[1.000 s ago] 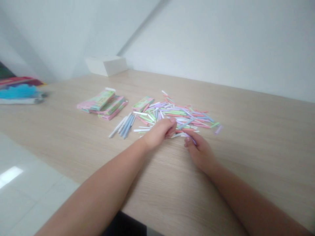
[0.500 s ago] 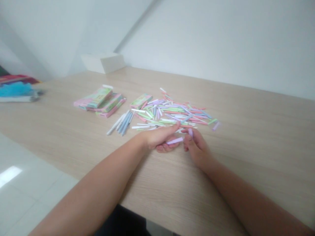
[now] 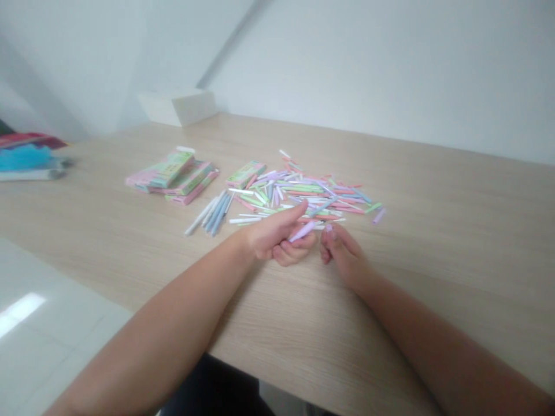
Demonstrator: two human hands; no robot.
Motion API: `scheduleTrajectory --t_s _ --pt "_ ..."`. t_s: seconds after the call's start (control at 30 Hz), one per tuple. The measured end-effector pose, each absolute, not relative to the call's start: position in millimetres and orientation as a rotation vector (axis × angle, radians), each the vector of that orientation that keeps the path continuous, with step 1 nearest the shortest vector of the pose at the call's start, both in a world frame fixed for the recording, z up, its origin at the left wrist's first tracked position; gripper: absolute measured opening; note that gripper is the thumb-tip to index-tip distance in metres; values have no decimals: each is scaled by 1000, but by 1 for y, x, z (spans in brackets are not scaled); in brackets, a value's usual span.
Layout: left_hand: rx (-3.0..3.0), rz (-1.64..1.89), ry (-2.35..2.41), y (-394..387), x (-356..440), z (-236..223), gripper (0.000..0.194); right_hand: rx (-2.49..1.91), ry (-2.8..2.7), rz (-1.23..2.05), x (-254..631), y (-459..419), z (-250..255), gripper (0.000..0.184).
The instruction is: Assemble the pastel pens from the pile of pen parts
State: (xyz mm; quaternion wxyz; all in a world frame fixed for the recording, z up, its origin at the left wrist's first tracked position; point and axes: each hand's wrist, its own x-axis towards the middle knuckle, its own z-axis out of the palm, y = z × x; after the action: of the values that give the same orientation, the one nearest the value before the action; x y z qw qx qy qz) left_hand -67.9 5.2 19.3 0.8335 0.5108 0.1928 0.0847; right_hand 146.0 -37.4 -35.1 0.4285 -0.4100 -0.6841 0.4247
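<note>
This looks like a tidy room in a home, set up as a craft corner, though it could be a small studio: slanted white walls point(image 3: 390, 69), a glossy tiled floor point(image 3: 43, 352), a light wood-grain table point(image 3: 455, 254), pastel paper sticks point(image 3: 299, 199), and colourful packets point(image 3: 167, 173).

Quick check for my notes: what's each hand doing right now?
Left hand: partly closed, holding a lilac stick.
Right hand: fingers pinched closed; whether it holds anything cannot be told.
</note>
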Motion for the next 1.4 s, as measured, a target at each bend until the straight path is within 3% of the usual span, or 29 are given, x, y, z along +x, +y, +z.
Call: scheduleTrajectory --t_s 0.13,0.27,0.4,0.67,0.8,0.93,1.17,1.4 --pt "1240 350 511 15 -71 10 71 -1047 -1747 996 146 -38 -36 47" --pt "1785 574 782 18 -75 7 56 -1184 -1788 738 143 -42 -31 47" --pt "2191 565 935 14 -73 8 45 -1269 -1896 529 142 -46 -23 46" --pt "2229 628 1027 11 -69 10 56 -1305 -1909 549 142 -43 -23 38" --pt "2375 409 1131 14 -69 14 42 -1354 -1804 553 142 -42 -22 37" --pt "2508 271 1206 15 -70 15 41 -1395 -1791 549 142 -41 -22 36" --pt "2550 258 1251 17 -76 12 33 -1426 -1826 475 140 -41 -21 34" --pt "2528 286 1221 20 -81 9 28 -1510 -2112 198 149 -31 -28 21"
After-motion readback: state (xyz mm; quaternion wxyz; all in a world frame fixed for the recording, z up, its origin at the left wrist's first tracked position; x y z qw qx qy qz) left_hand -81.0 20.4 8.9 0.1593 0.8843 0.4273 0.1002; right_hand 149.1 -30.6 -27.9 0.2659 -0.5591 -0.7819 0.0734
